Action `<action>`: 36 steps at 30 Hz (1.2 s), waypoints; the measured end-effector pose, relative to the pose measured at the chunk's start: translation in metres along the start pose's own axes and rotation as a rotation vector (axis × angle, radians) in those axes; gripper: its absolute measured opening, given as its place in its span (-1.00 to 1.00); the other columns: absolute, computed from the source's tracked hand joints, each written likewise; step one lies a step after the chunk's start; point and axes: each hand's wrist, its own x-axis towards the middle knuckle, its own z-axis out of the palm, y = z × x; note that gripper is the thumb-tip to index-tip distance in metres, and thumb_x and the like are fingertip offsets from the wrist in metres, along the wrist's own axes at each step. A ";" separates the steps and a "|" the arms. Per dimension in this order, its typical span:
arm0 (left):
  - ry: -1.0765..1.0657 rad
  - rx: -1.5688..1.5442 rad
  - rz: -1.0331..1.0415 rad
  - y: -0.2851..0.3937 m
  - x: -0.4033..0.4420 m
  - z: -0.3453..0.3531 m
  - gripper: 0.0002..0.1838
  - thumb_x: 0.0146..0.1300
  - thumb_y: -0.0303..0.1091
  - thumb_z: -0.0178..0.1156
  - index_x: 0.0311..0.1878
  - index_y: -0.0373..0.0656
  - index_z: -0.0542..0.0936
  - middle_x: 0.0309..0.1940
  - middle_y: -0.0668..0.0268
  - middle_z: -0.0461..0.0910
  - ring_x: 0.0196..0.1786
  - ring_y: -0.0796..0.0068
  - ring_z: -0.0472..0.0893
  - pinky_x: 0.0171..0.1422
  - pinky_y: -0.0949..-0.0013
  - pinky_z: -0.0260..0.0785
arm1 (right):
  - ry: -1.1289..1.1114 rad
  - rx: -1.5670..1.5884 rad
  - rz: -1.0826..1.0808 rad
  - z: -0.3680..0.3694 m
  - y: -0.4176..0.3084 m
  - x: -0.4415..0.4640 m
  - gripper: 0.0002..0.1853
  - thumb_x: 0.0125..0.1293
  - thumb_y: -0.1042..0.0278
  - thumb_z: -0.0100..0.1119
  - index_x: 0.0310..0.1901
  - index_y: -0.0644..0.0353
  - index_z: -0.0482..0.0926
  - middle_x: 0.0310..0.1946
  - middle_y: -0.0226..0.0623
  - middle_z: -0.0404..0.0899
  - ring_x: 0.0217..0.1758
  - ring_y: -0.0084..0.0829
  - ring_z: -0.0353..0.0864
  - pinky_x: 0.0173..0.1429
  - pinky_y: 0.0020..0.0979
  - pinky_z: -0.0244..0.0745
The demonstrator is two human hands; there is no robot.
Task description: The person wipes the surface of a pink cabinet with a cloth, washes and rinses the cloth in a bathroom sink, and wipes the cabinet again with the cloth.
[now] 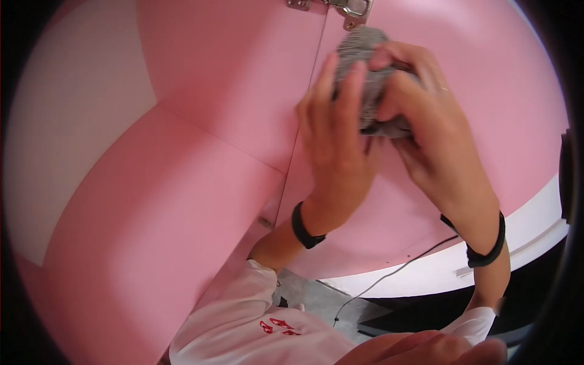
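Note:
A grey, ribbed, soft bundle, seemingly knitted cloth or yarn (364,44), is held up between both hands near the top centre. My left hand (337,121) presses its fingers along the left side of it, slightly blurred by motion. On the right side my right hand (426,106) grips the same bundle with curled fingers, which hide part of it. Each wrist wears a black band. Behind the hands is a pink panel (499,79).
A metal hinge (354,7) is at the top edge beside a panel seam. More pink panels (140,201) and a pale curved surface (79,121) fill the left. A thin black cable (389,274) runs below the right forearm. Grey floor (310,298) shows at the bottom.

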 end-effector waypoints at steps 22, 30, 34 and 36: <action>-0.050 -0.012 -0.009 0.028 -0.023 0.042 -0.40 0.15 -0.58 0.34 0.33 -0.13 0.60 0.40 -0.11 0.49 0.16 -0.07 0.58 0.13 0.08 0.62 | -0.082 -0.076 0.127 -0.030 0.036 -0.054 -0.65 0.08 0.84 0.21 -0.17 0.22 0.43 0.31 -0.02 0.43 0.29 0.06 0.55 0.06 -0.27 0.62; 0.053 -0.061 -0.003 0.131 -0.061 0.117 -0.30 -0.04 -0.68 0.36 0.27 -0.07 0.64 0.35 -0.03 0.55 0.08 0.05 0.60 -0.12 0.25 0.66 | -0.045 -0.204 0.258 -0.109 0.054 -0.148 -0.58 0.03 0.92 0.24 -0.22 0.16 0.39 0.35 -0.02 0.37 0.40 0.03 0.47 -0.04 -0.28 0.63; 0.048 -0.188 -0.020 0.117 -0.058 0.106 -0.29 -0.07 -0.69 0.37 0.27 -0.08 0.64 0.35 -0.02 0.55 0.10 0.04 0.60 -0.06 0.23 0.67 | -0.067 -0.197 0.261 -0.099 0.050 -0.141 -0.58 0.02 0.91 0.26 -0.23 0.15 0.38 0.35 0.01 0.35 0.42 0.08 0.45 0.12 -0.20 0.62; 0.085 -0.161 -0.017 0.104 -0.055 0.101 -0.28 -0.06 -0.67 0.39 0.28 -0.07 0.62 0.36 -0.03 0.55 0.11 0.03 0.60 -0.04 0.21 0.67 | -0.113 -0.280 0.170 -0.094 0.051 -0.125 -0.58 0.00 0.89 0.28 -0.24 0.16 0.37 0.35 0.01 0.35 0.45 0.10 0.43 0.32 -0.11 0.54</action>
